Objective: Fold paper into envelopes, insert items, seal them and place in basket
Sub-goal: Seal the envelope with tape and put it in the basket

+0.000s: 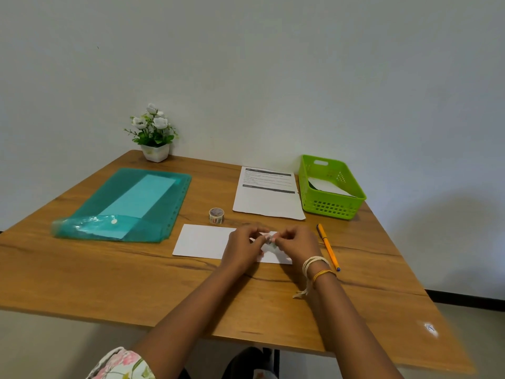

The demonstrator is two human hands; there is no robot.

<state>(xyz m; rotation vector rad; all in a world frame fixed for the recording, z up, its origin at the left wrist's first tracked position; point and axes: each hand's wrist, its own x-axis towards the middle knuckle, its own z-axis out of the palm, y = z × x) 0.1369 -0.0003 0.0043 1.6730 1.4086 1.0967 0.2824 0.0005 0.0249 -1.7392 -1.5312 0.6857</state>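
Note:
A white folded paper envelope (pixel 203 241) lies flat on the wooden table (pixel 164 283) in front of me. My left hand (pixel 241 248) and my right hand (pixel 296 246) meet over its right half, fingertips pinched together on a small strip of patterned tape (pixel 269 238). The roll of patterned tape (pixel 216 215) stands just behind the envelope. A green plastic basket (pixel 332 207) at the back right holds a white envelope (pixel 329 187). A printed sheet (pixel 269 196) lies left of the basket.
A teal plastic folder (pixel 153 214) with pale paper inside lies at the left. An orange pen (pixel 328 246) rests right of my right hand. A small white pot of artificial flowers (pixel 154 138) stands at the back by the wall.

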